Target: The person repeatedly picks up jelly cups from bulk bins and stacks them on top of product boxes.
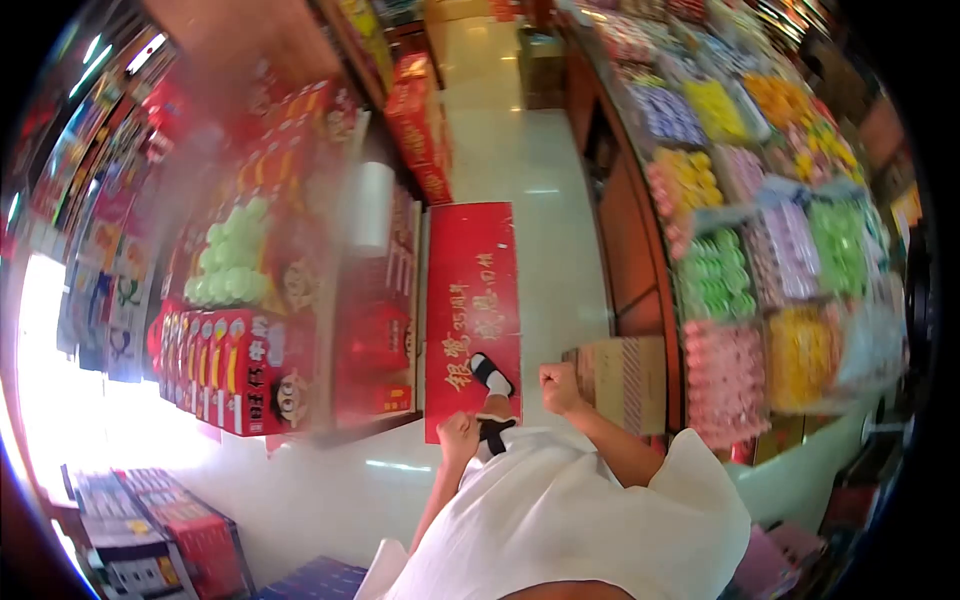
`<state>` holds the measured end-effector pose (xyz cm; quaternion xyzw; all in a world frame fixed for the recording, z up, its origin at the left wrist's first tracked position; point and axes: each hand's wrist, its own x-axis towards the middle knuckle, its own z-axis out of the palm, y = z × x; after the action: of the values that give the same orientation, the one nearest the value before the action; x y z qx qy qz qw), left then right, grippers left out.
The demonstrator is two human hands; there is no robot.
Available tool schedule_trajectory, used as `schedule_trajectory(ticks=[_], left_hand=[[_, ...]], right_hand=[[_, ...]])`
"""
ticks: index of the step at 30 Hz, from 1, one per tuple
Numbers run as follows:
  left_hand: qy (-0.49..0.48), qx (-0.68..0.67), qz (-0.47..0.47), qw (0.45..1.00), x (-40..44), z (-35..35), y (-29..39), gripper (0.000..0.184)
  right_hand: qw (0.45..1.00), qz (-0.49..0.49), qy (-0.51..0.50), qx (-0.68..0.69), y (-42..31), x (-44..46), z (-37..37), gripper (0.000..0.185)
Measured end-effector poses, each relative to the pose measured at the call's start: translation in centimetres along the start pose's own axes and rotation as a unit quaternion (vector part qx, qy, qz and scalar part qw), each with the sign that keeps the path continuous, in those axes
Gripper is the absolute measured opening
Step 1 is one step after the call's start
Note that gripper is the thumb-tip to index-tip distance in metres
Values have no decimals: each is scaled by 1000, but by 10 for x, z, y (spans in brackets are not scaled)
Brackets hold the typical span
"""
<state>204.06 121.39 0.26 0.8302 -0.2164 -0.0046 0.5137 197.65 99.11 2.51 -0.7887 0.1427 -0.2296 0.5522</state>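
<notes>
My left hand (459, 437) is curled into a fist, with nothing showing in it. It hangs over the red floor mat (470, 270), whose surface carries yellow and white lettering. My right hand (558, 388) is likewise closed in a loose fist and holds nothing visible. The nearest thing to it is a cardboard box (622, 382) on the floor at its right. Below the hands, one foot in a black slide sandal (492, 374) and white sock rests on the mat.
On the left, a display holds red milk cartons (230, 372), pale green round items (232, 252) and a white roll (373, 210). A wooden counter (640, 240) on the right bears clear packs of colourful pieces (715, 270). Between them runs a tiled aisle (548, 200).
</notes>
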Motion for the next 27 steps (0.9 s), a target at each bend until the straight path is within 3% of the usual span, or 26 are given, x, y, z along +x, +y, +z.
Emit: schedule_trajectory(ticks=[2, 4, 7, 10, 13, 18, 23, 27], left_hand=[[2, -6, -31, 999, 54, -7, -8, 40], [-10, -16, 18, 1000, 104, -8, -8, 37], [7, -18, 1, 1000, 171, -18, -23, 38], [23, -6, 6, 1000, 236, -23, -15, 40], [72, -37, -31, 996, 285, -44, -20, 43], [121, -45, -30, 991, 357, -34, -49, 45], [158, 10, -48, 986, 410, -22, -76, 44], [251, 161, -72, 952, 480, -43, -38, 38]], right_hand=[[999, 11, -13, 48, 0, 51, 24, 8], [998, 12, -38, 41, -11, 104, 34, 7], [990, -102, -97, -14, -19, 173, 58, 13], [993, -97, -52, -51, -7, 240, 56, 9], [995, -48, -76, -31, -10, 289, 71, 9], [992, -80, -96, -1, -5, 357, 94, 10], [987, -74, -144, 5, 13, 427, 102, 9], [982, -31, -186, -11, 43, 496, 72, 11]])
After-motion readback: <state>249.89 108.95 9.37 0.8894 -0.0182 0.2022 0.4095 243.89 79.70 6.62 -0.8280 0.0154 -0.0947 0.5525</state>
